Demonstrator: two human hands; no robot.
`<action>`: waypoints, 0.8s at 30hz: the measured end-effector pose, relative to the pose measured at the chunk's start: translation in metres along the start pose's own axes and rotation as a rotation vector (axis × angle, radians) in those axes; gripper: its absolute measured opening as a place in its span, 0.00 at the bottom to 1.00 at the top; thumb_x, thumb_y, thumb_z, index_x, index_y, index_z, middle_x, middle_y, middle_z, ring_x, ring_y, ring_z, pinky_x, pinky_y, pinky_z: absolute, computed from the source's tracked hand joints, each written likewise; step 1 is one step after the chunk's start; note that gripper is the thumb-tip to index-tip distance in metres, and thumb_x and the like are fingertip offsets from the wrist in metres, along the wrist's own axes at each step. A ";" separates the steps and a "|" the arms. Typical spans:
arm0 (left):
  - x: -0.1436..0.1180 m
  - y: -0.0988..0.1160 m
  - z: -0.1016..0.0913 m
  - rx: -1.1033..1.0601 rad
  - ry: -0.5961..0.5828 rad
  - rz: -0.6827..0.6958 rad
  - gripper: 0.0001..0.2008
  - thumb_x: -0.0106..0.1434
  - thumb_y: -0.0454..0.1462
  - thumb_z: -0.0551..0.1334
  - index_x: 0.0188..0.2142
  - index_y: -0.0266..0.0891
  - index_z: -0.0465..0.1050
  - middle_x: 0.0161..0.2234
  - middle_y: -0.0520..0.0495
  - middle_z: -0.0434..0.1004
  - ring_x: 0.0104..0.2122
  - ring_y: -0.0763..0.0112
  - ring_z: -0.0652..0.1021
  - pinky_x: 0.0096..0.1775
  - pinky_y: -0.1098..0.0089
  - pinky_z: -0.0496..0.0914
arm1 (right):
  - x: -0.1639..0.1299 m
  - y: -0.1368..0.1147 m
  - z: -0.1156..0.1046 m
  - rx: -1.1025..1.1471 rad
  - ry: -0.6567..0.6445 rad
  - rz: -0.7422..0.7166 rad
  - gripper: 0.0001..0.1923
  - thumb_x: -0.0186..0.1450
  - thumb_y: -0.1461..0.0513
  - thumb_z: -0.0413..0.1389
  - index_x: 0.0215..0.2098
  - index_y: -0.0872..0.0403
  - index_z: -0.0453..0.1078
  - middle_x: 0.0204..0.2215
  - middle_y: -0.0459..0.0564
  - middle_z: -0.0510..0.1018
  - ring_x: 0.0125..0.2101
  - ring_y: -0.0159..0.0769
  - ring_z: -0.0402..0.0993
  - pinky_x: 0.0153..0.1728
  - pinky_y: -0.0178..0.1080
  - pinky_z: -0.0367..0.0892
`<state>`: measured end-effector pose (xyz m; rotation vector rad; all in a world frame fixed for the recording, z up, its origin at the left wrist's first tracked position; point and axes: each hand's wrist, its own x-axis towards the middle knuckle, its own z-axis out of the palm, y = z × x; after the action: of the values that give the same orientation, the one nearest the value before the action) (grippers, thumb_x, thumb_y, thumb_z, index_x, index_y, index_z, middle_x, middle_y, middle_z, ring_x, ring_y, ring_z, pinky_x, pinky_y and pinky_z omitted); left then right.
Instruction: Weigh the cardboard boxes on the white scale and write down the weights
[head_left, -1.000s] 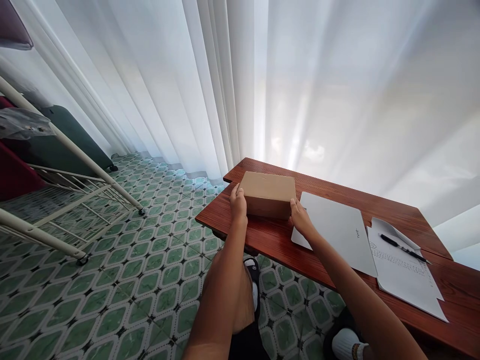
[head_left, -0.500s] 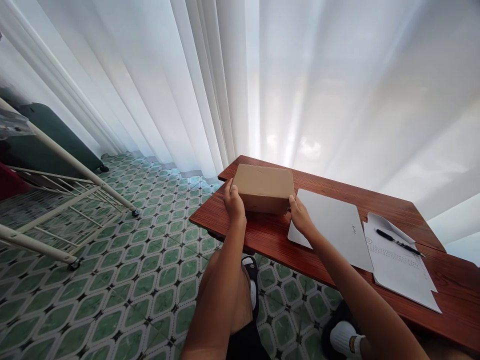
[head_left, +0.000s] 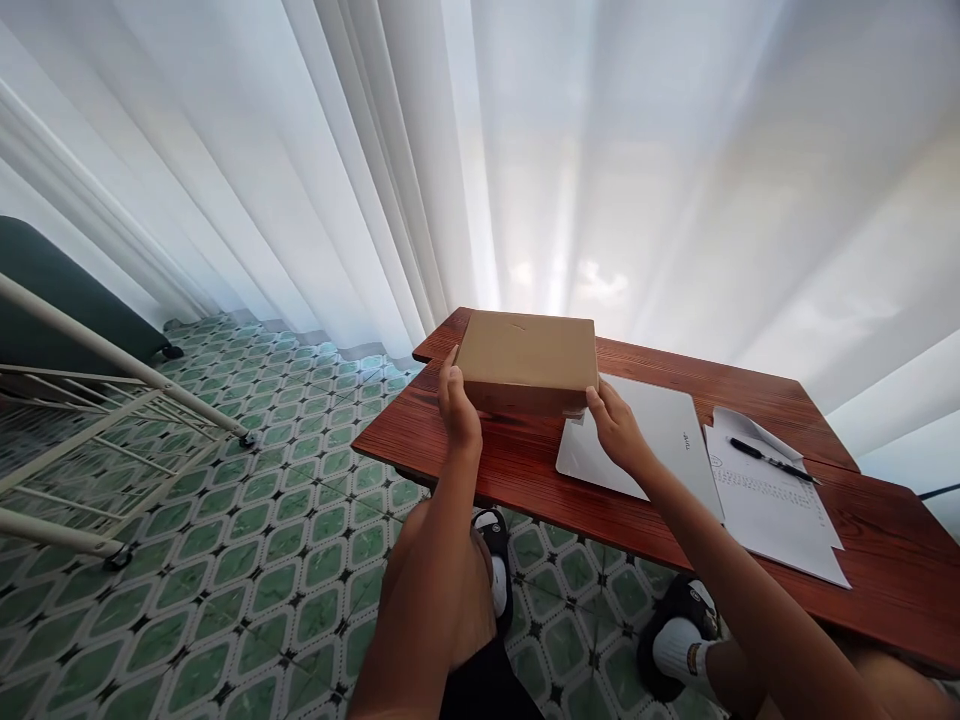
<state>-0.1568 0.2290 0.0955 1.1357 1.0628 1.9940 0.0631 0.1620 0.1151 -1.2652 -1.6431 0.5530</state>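
Observation:
A closed brown cardboard box (head_left: 529, 350) is held between my two hands above the left part of the red-brown wooden table (head_left: 397, 430). My left hand (head_left: 457, 405) grips its left end, thumb at the near corner. On the opposite end, my right hand (head_left: 615, 425) is closed round the near right corner, thumb on the front. Fingers behind the box are partly hidden. Under my right hand and forearm lies a closed silver laptop (head_left: 667, 430), its left part overlapped by the box and hand.
Right of the laptop are paper sheets (head_left: 772, 510) with writing, a black pen (head_left: 772, 460) on top. A white curtain (head_left: 600, 180) hangs behind the table. To the left stands a white metal rack (head_left: 135, 450) on casters, near a dark green object (head_left: 60, 300).
The box has risen off the table and shifted slightly right relative to it, both hands moving with it. The view has turned a little to the right.

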 end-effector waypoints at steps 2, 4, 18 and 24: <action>-0.005 0.001 0.006 -0.030 -0.053 0.018 0.22 0.71 0.45 0.51 0.57 0.42 0.72 0.60 0.46 0.72 0.62 0.62 0.69 0.63 0.64 0.63 | -0.005 0.001 -0.011 -0.006 0.017 -0.014 0.30 0.74 0.43 0.42 0.67 0.46 0.62 0.65 0.52 0.67 0.64 0.47 0.61 0.64 0.52 0.58; -0.010 0.002 0.013 -0.035 -0.098 0.027 0.23 0.71 0.46 0.51 0.60 0.44 0.71 0.62 0.47 0.70 0.64 0.63 0.68 0.64 0.65 0.61 | -0.011 0.005 -0.024 0.007 0.040 0.001 0.30 0.73 0.43 0.44 0.67 0.45 0.62 0.65 0.52 0.67 0.64 0.47 0.61 0.64 0.52 0.59; -0.063 0.009 0.058 -0.062 -0.505 -0.035 0.25 0.70 0.50 0.50 0.62 0.46 0.69 0.60 0.46 0.71 0.60 0.59 0.71 0.62 0.61 0.65 | -0.067 0.061 -0.107 0.070 0.206 0.035 0.24 0.72 0.46 0.51 0.64 0.41 0.66 0.66 0.50 0.65 0.64 0.50 0.60 0.48 0.47 0.74; -0.074 0.006 0.066 -0.033 -0.616 -0.072 0.24 0.68 0.51 0.55 0.58 0.47 0.74 0.57 0.46 0.75 0.60 0.56 0.71 0.62 0.59 0.67 | -0.079 0.079 -0.129 0.053 0.286 0.041 0.26 0.70 0.44 0.54 0.60 0.45 0.72 0.60 0.54 0.71 0.58 0.52 0.68 0.48 0.48 0.74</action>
<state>-0.0659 0.1899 0.0913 1.5295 0.7268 1.4433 0.2148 0.0941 0.0763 -1.2769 -1.3590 0.4157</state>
